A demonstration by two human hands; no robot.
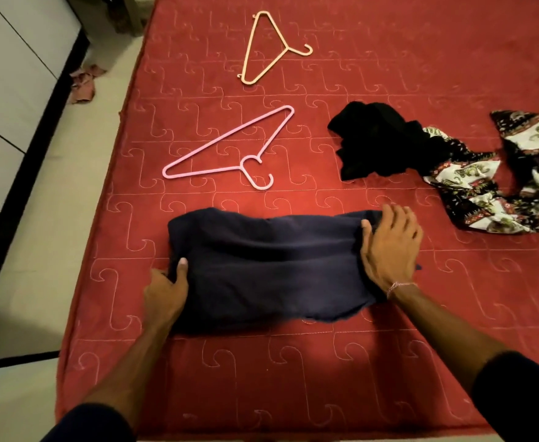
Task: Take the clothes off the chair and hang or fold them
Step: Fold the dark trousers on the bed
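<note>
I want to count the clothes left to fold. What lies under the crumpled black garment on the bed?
The black garment lies partly over one end of the patterned cloth, which runs out to its right across the red bedcover. Whether anything else is under it cannot be seen; the black fabric covers that.

My left fingers point(161, 275) are tucked out of sight under the navy cloth point(261, 266); only the thumb shows. The patterned cloth point(485, 186) runs off the right edge. The scrap on the floor point(84, 82) is too blurred to tell.
</note>
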